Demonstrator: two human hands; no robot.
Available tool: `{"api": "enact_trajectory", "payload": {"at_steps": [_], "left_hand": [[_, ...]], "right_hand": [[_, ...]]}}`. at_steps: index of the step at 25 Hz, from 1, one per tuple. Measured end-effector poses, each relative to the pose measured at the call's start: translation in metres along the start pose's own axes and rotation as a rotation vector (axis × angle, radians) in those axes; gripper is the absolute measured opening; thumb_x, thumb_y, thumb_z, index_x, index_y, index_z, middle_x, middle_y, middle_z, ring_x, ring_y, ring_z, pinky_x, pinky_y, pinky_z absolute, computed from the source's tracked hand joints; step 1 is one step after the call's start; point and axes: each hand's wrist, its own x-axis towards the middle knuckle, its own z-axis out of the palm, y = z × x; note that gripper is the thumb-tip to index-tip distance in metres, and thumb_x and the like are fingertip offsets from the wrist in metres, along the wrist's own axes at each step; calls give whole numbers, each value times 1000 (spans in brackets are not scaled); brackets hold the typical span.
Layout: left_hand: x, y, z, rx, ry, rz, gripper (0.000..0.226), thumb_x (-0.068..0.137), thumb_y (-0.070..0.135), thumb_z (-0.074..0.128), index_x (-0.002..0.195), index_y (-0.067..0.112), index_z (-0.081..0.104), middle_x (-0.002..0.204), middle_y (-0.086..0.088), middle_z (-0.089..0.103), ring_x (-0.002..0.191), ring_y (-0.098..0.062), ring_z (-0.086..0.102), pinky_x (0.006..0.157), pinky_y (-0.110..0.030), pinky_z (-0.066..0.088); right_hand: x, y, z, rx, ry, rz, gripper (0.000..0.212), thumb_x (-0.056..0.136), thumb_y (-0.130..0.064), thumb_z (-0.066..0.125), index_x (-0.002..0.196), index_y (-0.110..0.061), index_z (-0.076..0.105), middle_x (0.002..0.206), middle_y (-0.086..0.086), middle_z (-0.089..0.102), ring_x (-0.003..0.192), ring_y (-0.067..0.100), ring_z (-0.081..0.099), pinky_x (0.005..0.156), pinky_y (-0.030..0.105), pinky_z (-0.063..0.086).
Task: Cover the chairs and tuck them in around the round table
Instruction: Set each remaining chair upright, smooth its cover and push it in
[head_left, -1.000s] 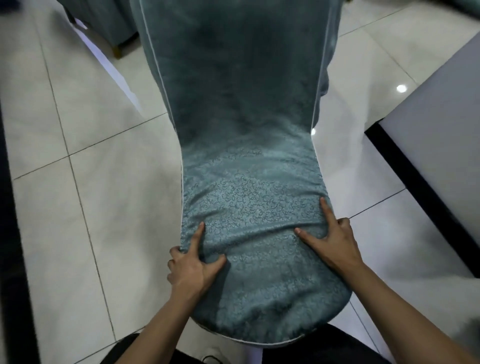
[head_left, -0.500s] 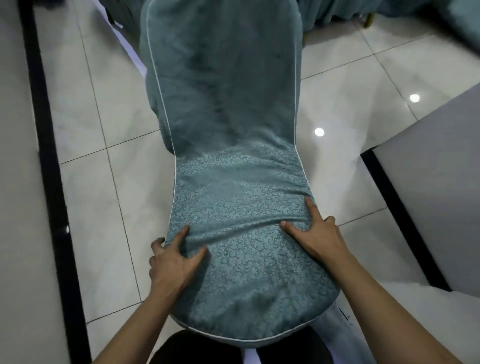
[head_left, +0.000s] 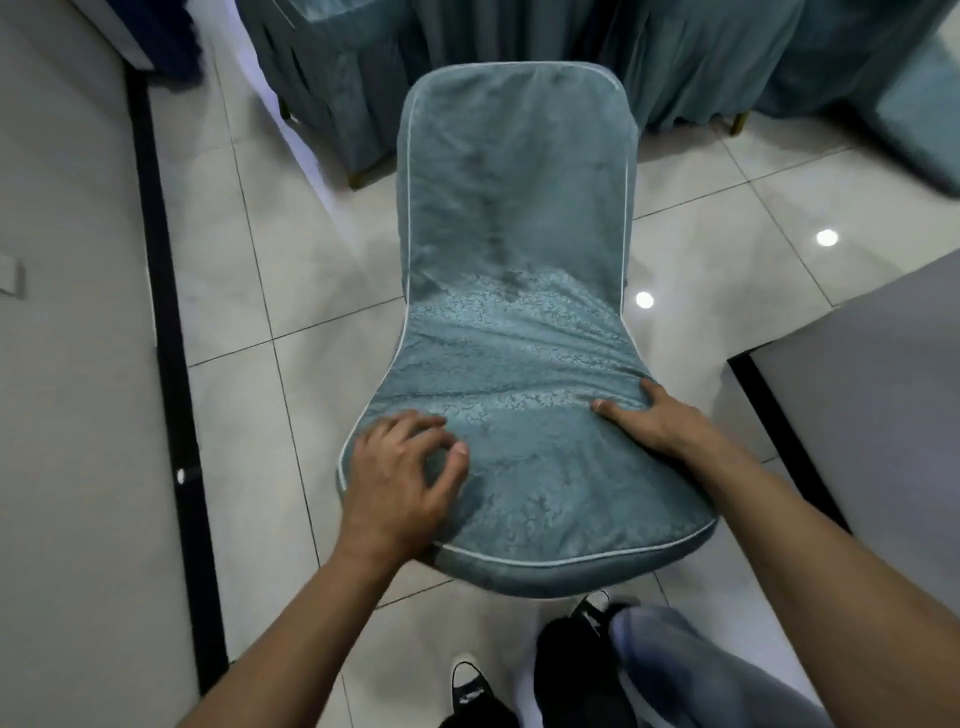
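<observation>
Since half a sec ago the view has pulled back, so the whole chair (head_left: 511, 332) shows now, backrest top incl., and the left hand (head_left: 402, 480) has shifted up onto the seat's front-left corner.

Head view, only one we get: chair stands on the floor tiles (head_left: 234, 291), teal cover (head_left: 519, 208) already over back and seat, wrinkles running across the seat's middle. Left hand's fingers are curled, tips digging into the fabric, thumb apart. Right hand (head_left: 657, 421) lies on the seat's right edge, fingers pressed together and bent over the side, thumb flat on top.

Draped table (head_left: 675, 57) is just past the backrest, w/ another covered chair (head_left: 332, 88) at its left.

Risk imo: shove fwd w/ loose fabric and the cover slides or bunches instead of the chair moving. Skirt could also catch under a leg, or the backrest could snag the table drape.
</observation>
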Motion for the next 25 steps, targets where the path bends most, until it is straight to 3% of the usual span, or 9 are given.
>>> {"api": "enact_trajectory", "payload": {"at_steps": [4,8,12,16,18,20,22,25], "left_hand": [[17,2,-22,-42,215,163,42,88,40,43,80,14,75,93,1,75,92,-23,68,84,-39,51],[29,9,-31,-96,225,208,37,87,40,46,95,17,74,106,5,71,101,-17,63,88,-36,49],[57,16,-43,-73,239,191,40,87,41,46,100,16,74,105,3,73,106,-19,65,91,-33,48],[78,23,-62,-74,243,103,45,87,43,43,102,14,75,107,-4,74,107,-25,67,93,-41,51],[91,28,-72,-70,249,88,47,88,43,42,104,14,75,109,-7,73,105,-26,67,93,-40,50],[108,33,-82,-66,251,89,47,89,43,42,105,14,75,108,-7,73,103,-26,66,89,-39,50],[127,40,-94,-79,244,98,48,90,44,41,103,14,75,106,-5,73,103,-26,66,88,-38,49],[161,48,-113,-100,237,129,49,91,45,39,107,15,74,108,-4,73,102,-25,65,89,-40,49]], "right_hand": [[6,-21,-24,-30,1,0,111,69,-93,45,158,-33,16,156,10,39,139,34,43,113,39,34],[18,-39,-48,-45,-24,-4,113,68,-93,45,158,-31,16,158,8,36,141,33,41,113,41,33],[25,-54,-69,-46,-47,9,109,72,-89,47,158,-30,15,156,12,38,139,35,42,113,41,35],[-3,-73,-93,-121,-1,-24,99,77,-86,44,157,-36,15,158,16,26,140,38,35,115,47,31],[-29,-79,-101,-237,152,-231,90,80,-88,33,155,-41,16,161,10,23,144,34,29,117,49,25],[-60,-84,-106,-176,207,-576,81,82,-89,23,152,-47,22,159,-5,31,145,21,31,119,49,23],[-88,-88,-109,-122,170,-823,76,83,-89,25,148,-51,31,152,-17,41,140,8,37,117,45,27],[-99,-98,-123,-261,365,-1036,79,81,-89,36,145,-42,45,144,-16,50,132,8,47,110,42,35]]}}
